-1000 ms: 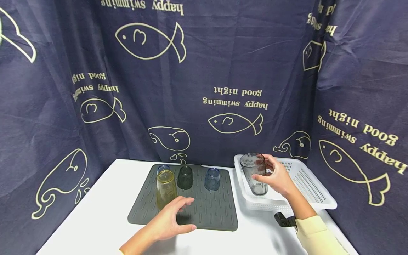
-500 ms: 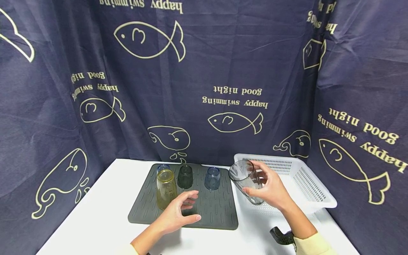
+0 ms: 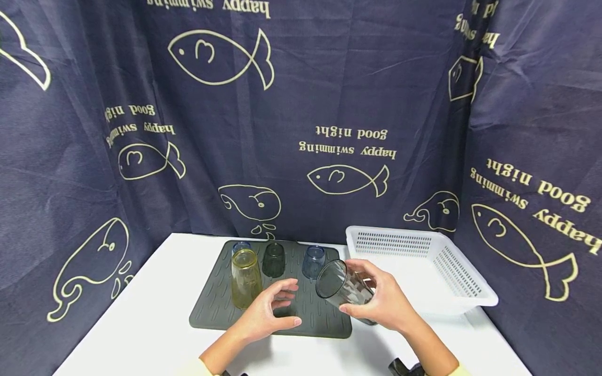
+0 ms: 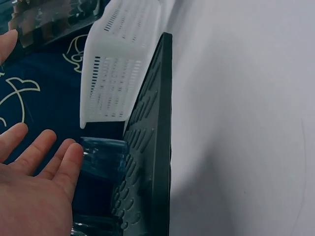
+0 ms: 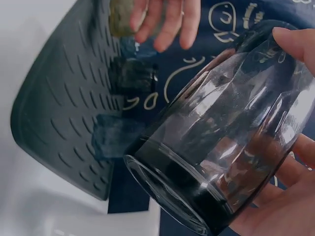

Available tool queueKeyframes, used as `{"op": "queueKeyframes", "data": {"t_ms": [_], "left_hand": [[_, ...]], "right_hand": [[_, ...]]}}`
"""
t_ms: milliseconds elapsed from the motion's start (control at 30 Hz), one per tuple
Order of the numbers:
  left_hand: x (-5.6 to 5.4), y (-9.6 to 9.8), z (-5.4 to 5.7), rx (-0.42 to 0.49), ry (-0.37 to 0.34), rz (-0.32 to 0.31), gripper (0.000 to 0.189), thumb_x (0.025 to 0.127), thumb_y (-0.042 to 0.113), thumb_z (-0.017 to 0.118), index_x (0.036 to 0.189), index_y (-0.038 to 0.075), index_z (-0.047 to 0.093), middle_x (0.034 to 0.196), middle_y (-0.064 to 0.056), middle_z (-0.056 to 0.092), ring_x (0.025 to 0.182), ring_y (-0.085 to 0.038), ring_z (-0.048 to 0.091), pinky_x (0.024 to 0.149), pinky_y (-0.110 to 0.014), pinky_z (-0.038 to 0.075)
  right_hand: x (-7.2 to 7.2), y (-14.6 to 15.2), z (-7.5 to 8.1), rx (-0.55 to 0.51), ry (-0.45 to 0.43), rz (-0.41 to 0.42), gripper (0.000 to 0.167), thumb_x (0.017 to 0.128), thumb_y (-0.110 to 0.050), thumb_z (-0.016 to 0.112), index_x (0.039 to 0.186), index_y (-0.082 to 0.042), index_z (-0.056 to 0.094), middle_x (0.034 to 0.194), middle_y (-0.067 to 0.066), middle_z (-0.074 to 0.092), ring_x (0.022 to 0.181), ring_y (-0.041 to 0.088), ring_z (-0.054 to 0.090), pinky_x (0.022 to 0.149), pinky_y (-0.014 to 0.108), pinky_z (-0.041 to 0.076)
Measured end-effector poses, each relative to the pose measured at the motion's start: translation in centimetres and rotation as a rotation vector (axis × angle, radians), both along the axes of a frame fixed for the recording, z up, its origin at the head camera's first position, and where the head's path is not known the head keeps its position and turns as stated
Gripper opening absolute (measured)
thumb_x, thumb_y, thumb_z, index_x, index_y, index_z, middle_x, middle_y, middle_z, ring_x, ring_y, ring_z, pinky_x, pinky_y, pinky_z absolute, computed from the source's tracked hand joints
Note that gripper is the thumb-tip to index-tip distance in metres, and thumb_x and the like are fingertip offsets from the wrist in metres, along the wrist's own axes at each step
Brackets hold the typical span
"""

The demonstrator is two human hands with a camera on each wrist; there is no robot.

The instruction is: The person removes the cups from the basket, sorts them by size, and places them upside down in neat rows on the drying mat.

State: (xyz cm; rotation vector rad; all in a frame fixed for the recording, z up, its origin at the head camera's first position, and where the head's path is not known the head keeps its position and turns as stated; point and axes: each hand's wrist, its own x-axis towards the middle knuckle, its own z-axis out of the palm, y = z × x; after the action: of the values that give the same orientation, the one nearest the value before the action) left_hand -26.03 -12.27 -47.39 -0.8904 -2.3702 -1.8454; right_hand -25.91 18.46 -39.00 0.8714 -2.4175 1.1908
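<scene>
My right hand (image 3: 388, 300) grips a tall grey see-through drinking glass (image 3: 345, 292) by its side. The glass is tilted, its wide rim leaning left, above the front right corner of the dark grey mat (image 3: 324, 313); the right wrist view shows its faceted wall (image 5: 221, 132) close up. Fingers apart and slightly bent, my left hand (image 3: 263, 316) hovers over the mat's front part, holding nothing. Just behind it stands a tall yellow glass (image 3: 246, 284), narrow end up. A small dark glass (image 3: 274, 260) and a blue glass (image 3: 313, 261) stand at the mat's back; another blue glass (image 3: 241, 246) is mostly hidden by the yellow one.
A white perforated plastic basket (image 3: 418, 282) stands on the white table (image 3: 155, 303) to the right of the mat. A dark blue curtain (image 3: 282, 115) with fish drawings closes off the back and sides.
My right hand has carried the grey glass left and toward me, out of the basket, tilting it further. My left hand has shifted slightly right.
</scene>
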Motion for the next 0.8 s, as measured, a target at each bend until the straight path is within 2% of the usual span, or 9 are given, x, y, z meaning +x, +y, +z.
{"op": "queueKeyframes", "data": {"t_ms": [100,300,433,567,667,800], "left_hand": [[0.1,0.2,0.2,0.015,0.004,-0.018,0.075,0.086,0.019,0.083,0.150,0.012,0.046,0.144,-0.014,0.056,0.128,-0.028,0.060,0.110,-0.041,0.050],[0.4,0.8,0.6,0.030,0.014,-0.044,0.075,0.085,0.016,0.083,0.150,0.010,0.046,0.144,-0.016,0.055,0.126,-0.024,0.060,0.110,-0.039,0.051],[0.6,1.0,0.7,0.029,-0.012,-0.065,0.076,0.085,0.016,0.083,0.151,0.012,0.044,0.146,-0.017,0.053,0.129,-0.032,0.058,0.111,-0.040,0.050],[0.8,1.4,0.9,0.028,-0.016,-0.079,0.080,0.086,0.017,0.083,0.153,0.007,0.041,0.146,-0.017,0.052,0.130,-0.034,0.057,0.110,-0.039,0.051],[1.0,1.8,1.0,0.030,-0.007,-0.081,0.083,0.085,0.018,0.084,0.154,0.004,0.039,0.145,-0.017,0.052,0.128,-0.032,0.058,0.109,-0.040,0.051],[1.2,2.2,1.2,0.032,0.008,-0.083,0.086,0.082,0.018,0.086,0.154,0.007,0.040,0.145,-0.016,0.052,0.126,-0.032,0.059,0.108,-0.038,0.053]], "right_hand": [[0.2,-0.4,-0.5,0.021,-0.011,0.000,0.078,0.064,-0.033,0.098,0.132,-0.023,0.063,0.121,-0.008,0.072,0.099,0.005,0.066,0.082,0.026,0.056],[0.4,-1.1,-1.5,0.048,-0.015,0.017,0.074,0.063,-0.039,0.098,0.129,-0.027,0.066,0.120,-0.012,0.073,0.099,0.003,0.066,0.081,0.028,0.056],[0.5,-1.4,-2.1,0.041,0.022,0.063,0.072,0.064,-0.038,0.098,0.129,-0.026,0.067,0.120,-0.012,0.072,0.097,0.004,0.065,0.080,0.027,0.056],[0.5,-1.7,-2.4,0.045,0.061,0.109,0.073,0.065,-0.038,0.098,0.130,-0.023,0.067,0.119,-0.012,0.069,0.098,0.007,0.065,0.081,0.026,0.056],[0.6,-1.8,-2.5,0.063,0.044,0.113,0.075,0.064,-0.039,0.098,0.130,-0.022,0.068,0.120,-0.014,0.067,0.101,0.006,0.065,0.084,0.026,0.056],[0.6,-2.0,-2.5,0.095,-0.009,0.096,0.078,0.062,-0.044,0.098,0.130,-0.020,0.068,0.121,-0.018,0.067,0.102,0.004,0.065,0.088,0.028,0.057]]}}
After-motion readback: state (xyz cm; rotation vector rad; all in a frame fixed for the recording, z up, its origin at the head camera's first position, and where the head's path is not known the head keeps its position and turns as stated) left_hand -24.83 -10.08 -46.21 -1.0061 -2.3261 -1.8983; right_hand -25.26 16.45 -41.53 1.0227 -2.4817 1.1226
